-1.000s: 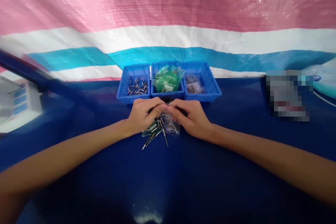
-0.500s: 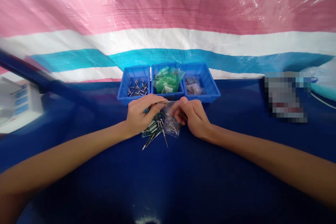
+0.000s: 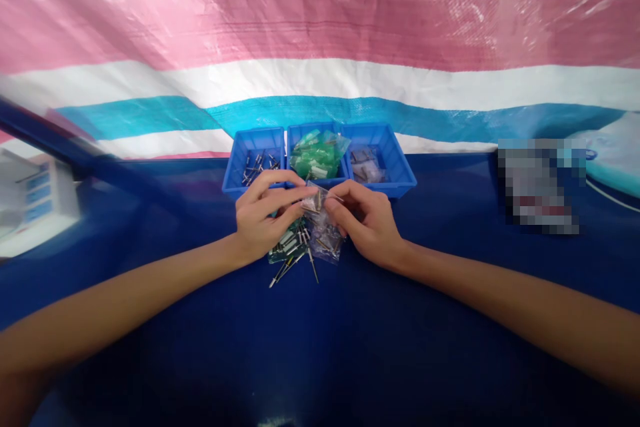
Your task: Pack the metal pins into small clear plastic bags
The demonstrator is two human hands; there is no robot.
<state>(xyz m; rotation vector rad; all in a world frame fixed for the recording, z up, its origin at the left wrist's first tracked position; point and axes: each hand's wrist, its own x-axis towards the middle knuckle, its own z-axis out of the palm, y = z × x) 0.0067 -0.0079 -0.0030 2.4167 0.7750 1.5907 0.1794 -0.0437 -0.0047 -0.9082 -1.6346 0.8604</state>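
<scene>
Between my two hands is a small clear bag (image 3: pixel 313 202) with metal pieces inside. My left hand (image 3: pixel 267 213) pinches its left side between thumb and fingers. On the right, my right hand (image 3: pixel 365 217) is closed at the bag's other edge, thumb against forefinger. Below them on the blue table (image 3: pixel 310 340) lie loose metal rivets (image 3: pixel 301 238), a green bag of pieces (image 3: pixel 285 247) partly under the rivets, and more clear bags (image 3: pixel 327 240) with metal parts.
Three blue bins stand behind my hands: the left bin (image 3: pixel 230 163) holds rivets, the middle one a green bag (image 3: pixel 320 153), the right one (image 3: pixel 403 163) clear bags. A white box (image 3: pixel 55 200) is far left, a blurred-out object (image 3: pixel 540 193) right.
The small clear bag has come up into view between my fingers. My left hand's fingers have lifted and spread somewhat, and my right hand's thumb and forefinger have come to the bag's edge.
</scene>
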